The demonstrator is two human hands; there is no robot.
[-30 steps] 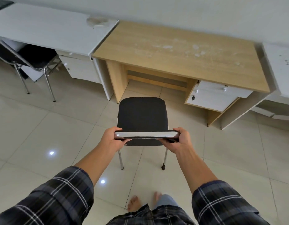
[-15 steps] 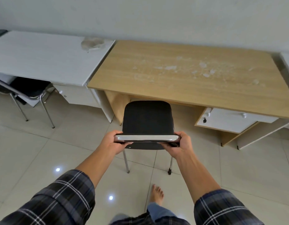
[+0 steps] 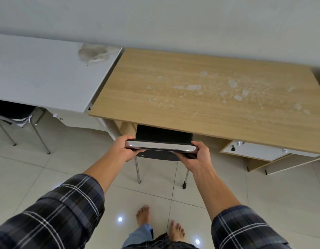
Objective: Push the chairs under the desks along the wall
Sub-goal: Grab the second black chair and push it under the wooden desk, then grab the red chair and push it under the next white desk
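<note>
A black chair (image 3: 162, 134) with chrome legs stands at the front of the wooden desk (image 3: 200, 94); most of its seat is hidden under the desktop. My left hand (image 3: 124, 147) grips the left end of the chair's backrest top. My right hand (image 3: 197, 155) grips the right end. A second black chair (image 3: 13, 110) sits partly under the white desk (image 3: 42, 72) at the left.
The wooden desk has a white drawer unit (image 3: 254, 151) under its right side, right of the chair. The wall runs behind both desks. My bare feet (image 3: 143, 215) stand on the tiled floor behind the chair. White flakes lie on the wooden desktop.
The chair has slid forward from open floor until its seat went under the wooden desk. Both hands kept their grip on the backrest and I stepped closer.
</note>
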